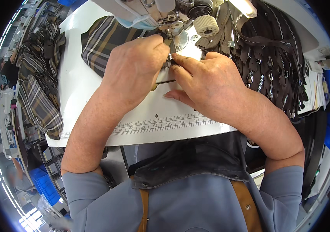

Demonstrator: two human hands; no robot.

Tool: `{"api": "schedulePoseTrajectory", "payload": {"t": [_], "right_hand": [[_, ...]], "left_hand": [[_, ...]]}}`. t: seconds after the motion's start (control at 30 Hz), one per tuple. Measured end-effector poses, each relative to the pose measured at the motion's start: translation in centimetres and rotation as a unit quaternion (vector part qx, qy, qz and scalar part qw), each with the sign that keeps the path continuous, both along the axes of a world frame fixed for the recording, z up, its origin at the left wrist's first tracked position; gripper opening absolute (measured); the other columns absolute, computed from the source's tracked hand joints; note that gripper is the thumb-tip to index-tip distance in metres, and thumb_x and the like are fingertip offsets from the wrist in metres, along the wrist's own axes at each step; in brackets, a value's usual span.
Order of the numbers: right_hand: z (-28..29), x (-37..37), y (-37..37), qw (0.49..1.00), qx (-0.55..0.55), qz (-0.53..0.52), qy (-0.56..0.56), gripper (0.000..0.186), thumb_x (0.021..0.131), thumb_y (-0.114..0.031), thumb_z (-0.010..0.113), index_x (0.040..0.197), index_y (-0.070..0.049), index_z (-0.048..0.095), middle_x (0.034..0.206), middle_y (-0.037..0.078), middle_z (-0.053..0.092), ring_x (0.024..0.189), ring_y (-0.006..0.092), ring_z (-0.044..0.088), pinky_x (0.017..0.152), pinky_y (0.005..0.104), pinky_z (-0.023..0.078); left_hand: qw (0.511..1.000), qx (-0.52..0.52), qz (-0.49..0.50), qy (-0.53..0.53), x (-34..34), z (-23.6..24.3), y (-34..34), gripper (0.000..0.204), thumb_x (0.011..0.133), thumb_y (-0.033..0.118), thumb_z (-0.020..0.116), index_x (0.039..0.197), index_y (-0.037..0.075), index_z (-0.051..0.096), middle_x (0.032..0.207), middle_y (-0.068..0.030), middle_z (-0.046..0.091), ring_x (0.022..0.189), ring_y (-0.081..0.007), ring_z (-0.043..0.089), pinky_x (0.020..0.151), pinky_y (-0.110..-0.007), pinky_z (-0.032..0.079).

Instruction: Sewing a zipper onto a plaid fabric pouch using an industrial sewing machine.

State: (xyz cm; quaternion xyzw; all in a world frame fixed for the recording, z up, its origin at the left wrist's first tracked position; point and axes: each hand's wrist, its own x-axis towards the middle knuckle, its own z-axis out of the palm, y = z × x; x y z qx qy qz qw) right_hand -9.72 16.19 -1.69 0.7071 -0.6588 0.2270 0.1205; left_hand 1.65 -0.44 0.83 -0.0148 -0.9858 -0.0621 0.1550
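Observation:
My left hand [138, 65] is closed in a pinch on a dark zipper [172, 47] just in front of the presser foot of a sewing machine [168, 23]. A small metal slider [169, 58] shows between my two hands. My right hand [209, 75] presses its index and middle fingertips against the slider, with its thumb stretched out lower down. Under the hands lies a thin dark tool with a yellowish end [155, 87]; its kind is partly hidden. A brown plaid fabric piece [101, 44] lies left of the needle, partly beneath my left hand.
A ruler strip [165, 125] runs along the front of the white table [79, 120]. Bundled plaid pieces [41, 89] hang at the left edge. Several dark zippers [265, 50] are heaped at the right, close to my right forearm. The machine's handwheel-like knob [206, 25] overhangs.

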Motion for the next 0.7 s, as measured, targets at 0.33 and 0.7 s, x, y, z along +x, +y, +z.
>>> {"api": "schedulePoseTrajectory", "payload": {"t": [0.33,0.7], "right_hand": [[0.0,0.0,-0.1,0.999,0.028,-0.013,0.011,0.046,0.074,-0.044,0.079,0.082,0.000,0.066,0.087,0.013,0.068,0.062,0.0183,0.065,0.056,0.0315,0.050],[0.2,0.0,0.2,0.998,0.045,-0.021,0.035,0.056,0.078,-0.047,0.076,0.095,0.005,0.067,0.106,0.022,0.070,0.068,0.0211,0.068,0.062,0.0325,0.053]], "left_hand": [[0.999,0.036,0.017,-0.021,-1.5,0.0,0.6,0.006,0.087,0.003,0.059,0.085,-0.003,0.060,0.083,-0.0177,0.060,0.077,-0.0380,0.062,0.068,-0.045,0.050],[0.996,0.071,0.058,0.000,-0.6,-0.2,1.1,0.014,0.086,0.003,0.061,0.097,-0.003,0.066,0.085,-0.0199,0.064,0.080,-0.0384,0.064,0.073,-0.043,0.052]]}}
